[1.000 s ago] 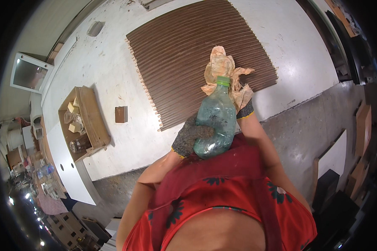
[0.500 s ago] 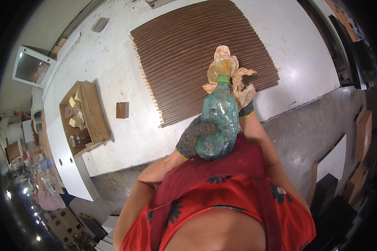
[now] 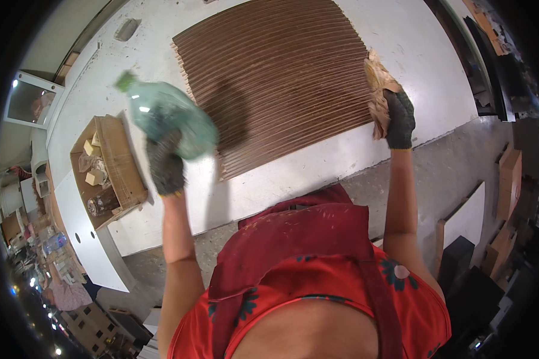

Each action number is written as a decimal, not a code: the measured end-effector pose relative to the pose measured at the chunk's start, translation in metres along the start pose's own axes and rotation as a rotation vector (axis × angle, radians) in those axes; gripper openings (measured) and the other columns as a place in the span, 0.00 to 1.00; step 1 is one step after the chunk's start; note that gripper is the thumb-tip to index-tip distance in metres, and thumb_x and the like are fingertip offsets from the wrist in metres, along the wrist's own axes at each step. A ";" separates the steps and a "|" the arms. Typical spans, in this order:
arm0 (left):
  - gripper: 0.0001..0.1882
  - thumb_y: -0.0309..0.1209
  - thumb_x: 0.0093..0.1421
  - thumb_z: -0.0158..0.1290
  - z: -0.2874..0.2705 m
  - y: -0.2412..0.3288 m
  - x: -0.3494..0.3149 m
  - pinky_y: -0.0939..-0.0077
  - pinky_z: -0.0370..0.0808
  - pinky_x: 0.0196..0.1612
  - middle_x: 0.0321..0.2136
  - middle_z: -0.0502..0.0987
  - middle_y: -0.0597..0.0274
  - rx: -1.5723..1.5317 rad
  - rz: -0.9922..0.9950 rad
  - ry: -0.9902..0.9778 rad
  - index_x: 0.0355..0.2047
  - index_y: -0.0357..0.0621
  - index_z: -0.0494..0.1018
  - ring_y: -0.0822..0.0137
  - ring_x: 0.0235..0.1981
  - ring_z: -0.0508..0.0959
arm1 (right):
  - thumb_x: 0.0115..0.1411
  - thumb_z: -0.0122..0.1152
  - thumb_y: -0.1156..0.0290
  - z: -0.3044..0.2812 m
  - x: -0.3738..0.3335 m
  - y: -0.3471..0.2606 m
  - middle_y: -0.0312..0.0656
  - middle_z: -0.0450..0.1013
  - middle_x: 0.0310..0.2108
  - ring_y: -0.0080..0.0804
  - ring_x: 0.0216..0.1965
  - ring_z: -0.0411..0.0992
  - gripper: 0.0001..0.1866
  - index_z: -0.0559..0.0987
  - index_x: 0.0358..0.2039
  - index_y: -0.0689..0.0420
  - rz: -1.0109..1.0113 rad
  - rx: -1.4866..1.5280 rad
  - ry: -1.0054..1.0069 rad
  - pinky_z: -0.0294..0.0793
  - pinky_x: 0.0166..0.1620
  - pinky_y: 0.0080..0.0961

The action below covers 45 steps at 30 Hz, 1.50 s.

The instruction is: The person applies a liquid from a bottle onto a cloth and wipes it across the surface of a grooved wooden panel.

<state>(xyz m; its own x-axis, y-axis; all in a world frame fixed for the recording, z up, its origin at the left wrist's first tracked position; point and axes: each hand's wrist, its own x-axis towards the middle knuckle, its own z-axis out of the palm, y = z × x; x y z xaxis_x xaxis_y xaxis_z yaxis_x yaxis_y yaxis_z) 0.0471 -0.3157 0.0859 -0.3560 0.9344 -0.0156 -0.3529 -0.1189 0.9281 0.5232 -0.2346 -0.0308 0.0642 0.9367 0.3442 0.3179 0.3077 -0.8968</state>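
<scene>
A translucent green plastic bottle (image 3: 179, 113) with a bright green cap is gripped around its body by my left hand (image 3: 165, 161), in a dark knit glove. Motion blurs the bottle; it tilts with its cap toward the far left, above the white table. My right hand (image 3: 401, 119), gloved the same way, is closed on a crumpled, stained beige rag (image 3: 378, 96) at the right edge of the brown ribbed panel (image 3: 275, 78). Dark brown parallel slats with pale ends make up this panel, which lies flat on the white table (image 3: 443, 66).
Left of the panel stands an open cardboard box (image 3: 123, 161) with pale blocks and a jar in it. Farther back lies a small grey object (image 3: 127, 29). A white board with holes (image 3: 90, 239) is beside the box. Boards (image 3: 464, 215) lean at the right.
The bottle has swung left, away from the rag, in my left hand. My right hand has moved right with the rag to the panel's edge. The small brown block is now hidden from view.
</scene>
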 end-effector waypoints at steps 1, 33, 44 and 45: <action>0.36 0.23 0.48 0.61 -0.004 0.002 0.024 0.63 0.68 0.56 0.49 0.73 0.54 0.061 0.126 0.013 0.59 0.36 0.63 0.58 0.49 0.73 | 0.64 0.55 0.68 0.007 0.014 -0.033 0.44 0.75 0.46 0.36 0.43 0.75 0.16 0.74 0.50 0.60 -0.114 -0.353 -0.081 0.74 0.49 0.31; 0.59 0.40 0.37 0.69 -0.020 -0.099 -0.037 0.36 0.42 0.65 0.66 0.49 0.39 1.379 0.505 -0.690 0.67 0.40 0.49 0.33 0.68 0.44 | 0.43 0.70 0.56 0.098 0.003 -0.062 0.44 0.75 0.40 0.44 0.42 0.73 0.32 0.75 0.49 0.55 0.108 -0.448 -0.146 0.73 0.46 0.37; 0.60 0.38 0.38 0.70 -0.022 -0.100 -0.037 0.42 0.47 0.67 0.67 0.47 0.39 1.337 0.530 -0.718 0.68 0.38 0.46 0.36 0.68 0.45 | 0.31 0.79 0.49 0.021 0.038 -0.077 0.44 0.76 0.36 0.38 0.35 0.75 0.45 0.73 0.51 0.51 -0.167 -1.123 -0.270 0.75 0.41 0.35; 0.59 0.37 0.38 0.70 -0.021 -0.101 -0.037 0.41 0.47 0.67 0.66 0.48 0.38 1.328 0.546 -0.714 0.67 0.37 0.47 0.34 0.67 0.46 | 0.33 0.78 0.50 0.027 0.033 -0.076 0.44 0.76 0.36 0.39 0.35 0.75 0.42 0.73 0.51 0.51 -0.184 -1.049 -0.265 0.75 0.42 0.36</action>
<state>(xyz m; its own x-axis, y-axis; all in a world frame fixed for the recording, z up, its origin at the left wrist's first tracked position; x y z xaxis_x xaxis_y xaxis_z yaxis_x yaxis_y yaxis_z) 0.0777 -0.3458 -0.0150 0.4106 0.8834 0.2257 0.7768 -0.4685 0.4208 0.4753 -0.2229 0.0408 -0.2322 0.9358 0.2653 0.9565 0.2693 -0.1125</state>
